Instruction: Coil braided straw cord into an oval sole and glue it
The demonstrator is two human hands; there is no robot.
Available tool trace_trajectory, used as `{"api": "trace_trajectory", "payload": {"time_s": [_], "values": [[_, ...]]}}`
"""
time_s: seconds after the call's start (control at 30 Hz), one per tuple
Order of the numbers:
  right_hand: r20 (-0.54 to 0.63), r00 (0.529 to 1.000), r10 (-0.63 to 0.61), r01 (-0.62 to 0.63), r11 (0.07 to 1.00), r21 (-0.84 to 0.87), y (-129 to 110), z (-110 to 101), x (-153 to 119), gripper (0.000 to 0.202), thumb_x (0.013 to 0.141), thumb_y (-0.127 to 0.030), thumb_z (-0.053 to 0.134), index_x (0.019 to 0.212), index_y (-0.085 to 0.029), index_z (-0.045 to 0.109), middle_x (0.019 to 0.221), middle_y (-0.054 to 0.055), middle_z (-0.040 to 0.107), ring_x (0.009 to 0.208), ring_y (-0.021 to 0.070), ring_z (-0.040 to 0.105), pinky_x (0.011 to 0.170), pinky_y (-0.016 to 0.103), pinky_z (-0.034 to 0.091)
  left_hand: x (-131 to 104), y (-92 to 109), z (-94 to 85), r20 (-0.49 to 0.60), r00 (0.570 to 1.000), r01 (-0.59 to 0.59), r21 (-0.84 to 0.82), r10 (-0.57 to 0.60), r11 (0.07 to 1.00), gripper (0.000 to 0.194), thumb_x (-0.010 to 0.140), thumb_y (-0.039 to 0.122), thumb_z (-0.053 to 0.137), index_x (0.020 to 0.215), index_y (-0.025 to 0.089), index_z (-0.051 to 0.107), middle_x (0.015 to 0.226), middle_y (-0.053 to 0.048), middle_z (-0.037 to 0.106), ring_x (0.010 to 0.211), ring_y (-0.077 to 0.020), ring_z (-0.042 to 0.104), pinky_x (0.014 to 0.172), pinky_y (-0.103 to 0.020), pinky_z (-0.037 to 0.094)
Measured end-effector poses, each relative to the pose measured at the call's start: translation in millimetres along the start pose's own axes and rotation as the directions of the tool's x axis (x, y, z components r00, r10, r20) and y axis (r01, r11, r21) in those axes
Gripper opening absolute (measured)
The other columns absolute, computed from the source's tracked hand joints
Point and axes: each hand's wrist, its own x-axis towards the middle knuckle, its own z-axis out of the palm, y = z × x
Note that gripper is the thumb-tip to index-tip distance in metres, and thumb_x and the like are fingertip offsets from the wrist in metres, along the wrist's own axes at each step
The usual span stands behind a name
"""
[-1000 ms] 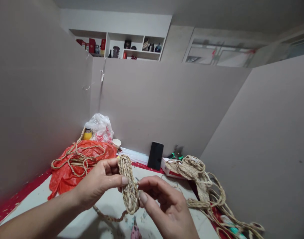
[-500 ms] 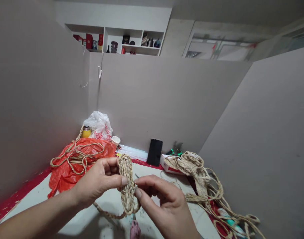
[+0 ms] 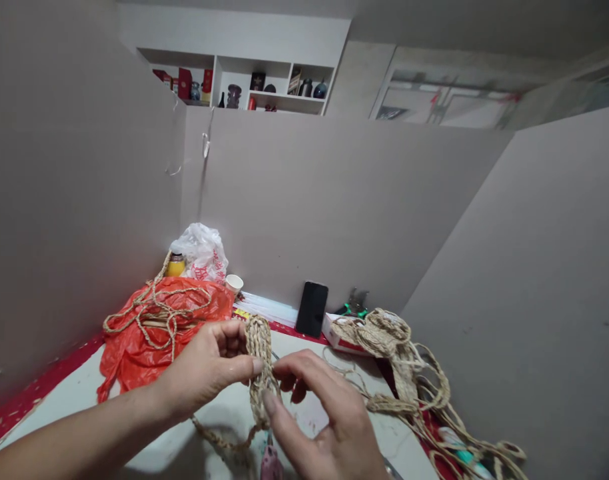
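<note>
My left hand [image 3: 209, 363] grips an oblong coil of braided straw rope [image 3: 258, 340], thumb on its front face and fingers behind. The coil is held upright above the table. My right hand [image 3: 329, 413] is at the coil's right edge, its thumb against the lower front and its fingertips at the side; part of the contact is hidden. A tail of the straw braid [image 3: 219, 440] curves down to the left from the coil's bottom. Just below the coil is a tool with a speckled pink handle [image 3: 271, 463]. A thin dark metal tip shows behind the coil.
Loose braid lies on a red plastic bag [image 3: 134, 360] at left, near a yellow jar [image 3: 175, 265] and a paper cup [image 3: 234, 283]. A phone [image 3: 312, 308] leans against the partition. Green-handled pliers [image 3: 355, 303] and heaped straw braid [image 3: 384, 331] are at right.
My right thumb and fingers have spread a little and the thumb has slid lower on the coil. My left hand keeps its grip. The whole view has shifted slightly.
</note>
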Motion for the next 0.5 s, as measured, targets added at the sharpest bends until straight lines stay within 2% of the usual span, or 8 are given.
{"api": "trace_trajectory", "payload": {"time_s": [0.1, 0.2, 0.3, 0.4, 0.5], "values": [[-0.016, 0.999, -0.036, 0.031, 0.974, -0.224, 6.0, 12.0, -4.6, 0.026, 0.072, -0.024, 0.065, 0.093, -0.02, 0.05, 0.08, 0.003, 0.057, 0.07, 0.0203, 0.058, 0.058, 0.033, 0.049, 2.1, -4.2, 4.6, -0.068, 0.998, -0.012, -0.033, 0.01, 0.999, 0.016, 0.067, 0.019, 0.073, 0.078, 0.013, 0.062, 0.071, 0.0, 0.061, 0.066, -0.0116, 0.053, 0.061, -0.023, 0.042], [-0.046, 0.998, -0.041, 0.023, 0.94, -0.342, 12.6, 20.6, -8.2, 0.025, 0.074, -0.022, 0.062, 0.093, -0.021, 0.047, 0.081, 0.004, 0.056, 0.072, 0.0221, 0.059, 0.058, 0.033, 0.049, 1.9, -5.9, 6.0, -0.076, 0.997, -0.029, -0.064, 0.024, 0.998, 0.016, 0.067, 0.02, 0.073, 0.076, 0.013, 0.062, 0.071, 0.0, 0.061, 0.067, -0.0117, 0.053, 0.062, -0.023, 0.043], [-0.112, 0.993, 0.029, -0.06, 0.956, -0.287, 14.4, 21.7, -7.9, 0.015, 0.077, -0.017, 0.056, 0.088, -0.022, 0.047, 0.075, 0.001, 0.056, 0.067, 0.0187, 0.059, 0.058, 0.03, 0.048, -0.6, -2.9, 2.6, -0.023, 0.998, -0.064, -0.032, 0.063, 0.997, 0.015, 0.074, 0.026, 0.07, 0.078, 0.013, 0.064, 0.073, -0.001, 0.062, 0.069, -0.0124, 0.054, 0.066, -0.024, 0.044], [-0.193, 0.98, 0.047, -0.085, 0.977, -0.196, 11.4, 18.7, -4.5, 0.017, 0.076, -0.015, 0.055, 0.088, -0.023, 0.048, 0.073, -0.002, 0.056, 0.062, 0.0149, 0.057, 0.056, 0.027, 0.048, -2.3, 1.2, -2.1, 0.044, 0.991, -0.126, -0.008, 0.126, 0.992, 0.015, 0.078, 0.025, 0.069, 0.088, 0.015, 0.067, 0.083, -0.003, 0.065, 0.079, -0.0147, 0.058, 0.074, -0.027, 0.046], [-0.247, 0.968, 0.043, -0.077, 0.989, -0.126, 6.8, 16.8, -2.7, 0.02, 0.073, -0.013, 0.054, 0.09, -0.023, 0.049, 0.075, -0.003, 0.056, 0.062, 0.0134, 0.056, 0.056, 0.025, 0.047, -1.9, 0.0, -3.0, 0.175, 0.969, -0.169, -0.057, 0.176, 0.984, 0.028, 0.076, 0.023, 0.072, 0.102, 0.018, 0.067, 0.097, -0.006, 0.067, 0.092, -0.0193, 0.061, 0.086, -0.033, 0.046]]}}
